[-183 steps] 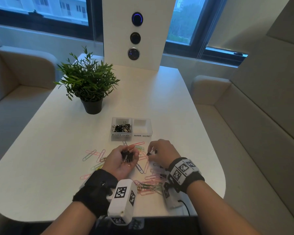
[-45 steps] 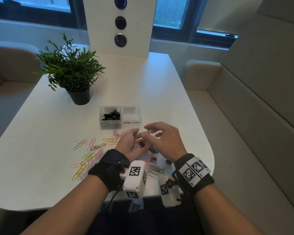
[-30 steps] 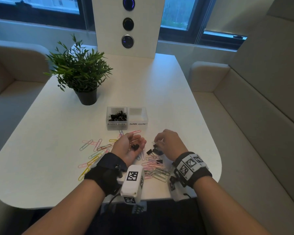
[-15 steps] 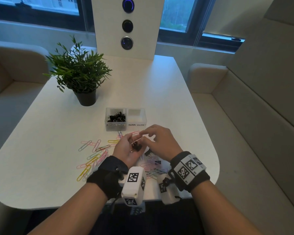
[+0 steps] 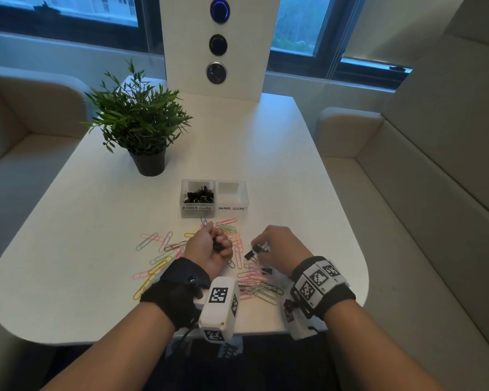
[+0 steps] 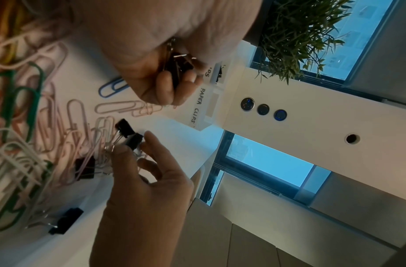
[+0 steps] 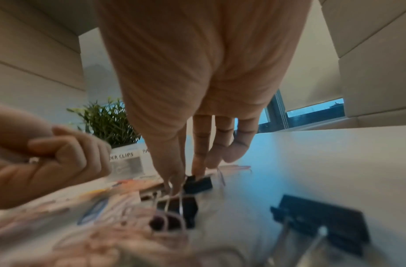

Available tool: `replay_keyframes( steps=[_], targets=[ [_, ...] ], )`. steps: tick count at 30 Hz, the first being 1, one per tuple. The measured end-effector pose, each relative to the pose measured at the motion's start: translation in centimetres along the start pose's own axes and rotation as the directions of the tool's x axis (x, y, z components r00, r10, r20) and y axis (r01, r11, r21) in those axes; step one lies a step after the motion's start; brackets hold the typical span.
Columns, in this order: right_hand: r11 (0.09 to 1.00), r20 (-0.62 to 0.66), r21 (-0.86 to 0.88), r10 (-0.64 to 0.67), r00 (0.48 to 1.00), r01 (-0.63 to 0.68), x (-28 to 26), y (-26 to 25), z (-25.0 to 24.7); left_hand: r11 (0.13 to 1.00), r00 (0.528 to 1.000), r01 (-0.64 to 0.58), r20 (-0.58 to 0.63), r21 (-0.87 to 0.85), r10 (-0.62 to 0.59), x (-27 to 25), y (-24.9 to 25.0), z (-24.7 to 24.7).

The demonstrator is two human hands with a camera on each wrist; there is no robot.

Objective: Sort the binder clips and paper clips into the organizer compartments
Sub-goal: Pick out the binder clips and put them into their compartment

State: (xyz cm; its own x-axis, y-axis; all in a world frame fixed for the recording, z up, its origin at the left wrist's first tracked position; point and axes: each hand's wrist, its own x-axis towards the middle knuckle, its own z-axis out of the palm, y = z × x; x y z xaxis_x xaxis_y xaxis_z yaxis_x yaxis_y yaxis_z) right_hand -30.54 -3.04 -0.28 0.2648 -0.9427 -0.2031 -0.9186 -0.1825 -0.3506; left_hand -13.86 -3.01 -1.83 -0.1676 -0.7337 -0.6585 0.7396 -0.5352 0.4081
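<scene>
The left hand (image 5: 209, 246) is fisted around several black binder clips (image 6: 176, 63). Beside it, the right hand (image 5: 280, 246) pinches a binder clip (image 7: 197, 184) on the table (image 5: 82, 249). Coloured paper clips (image 5: 158, 261) lie scattered around both hands. The organizer (image 5: 214, 206) stands just beyond, a potted plant (image 5: 139, 128) farther left.

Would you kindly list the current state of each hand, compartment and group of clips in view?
left hand: fingers curled round black binder clips.
right hand: pinching a binder clip at the table.
binder clips compartment: partly filled with black clips.
paper clips compartment: empty.
paper clips: scattered loose on the table.
loose binder clip: lying unsorted beside the paper clips.
</scene>
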Motion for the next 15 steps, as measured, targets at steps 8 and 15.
replay_keyframes(
  steps=[8, 15],
  targets=[
    [0.993, -0.133, 0.117, 0.037, 0.99, -0.021, 0.1, 0.4, 0.3, 0.998, 0.996, -0.056, -0.063, 0.002, 0.056, -0.4, 0.0, 0.3],
    [0.944, -0.34, 0.303, -0.025, 0.94, 0.135, -0.7, -1.3, -1.2, 0.998, 0.999, -0.047, -0.008, -0.047, 0.047, -0.8, -0.8, 0.7]
  ],
)
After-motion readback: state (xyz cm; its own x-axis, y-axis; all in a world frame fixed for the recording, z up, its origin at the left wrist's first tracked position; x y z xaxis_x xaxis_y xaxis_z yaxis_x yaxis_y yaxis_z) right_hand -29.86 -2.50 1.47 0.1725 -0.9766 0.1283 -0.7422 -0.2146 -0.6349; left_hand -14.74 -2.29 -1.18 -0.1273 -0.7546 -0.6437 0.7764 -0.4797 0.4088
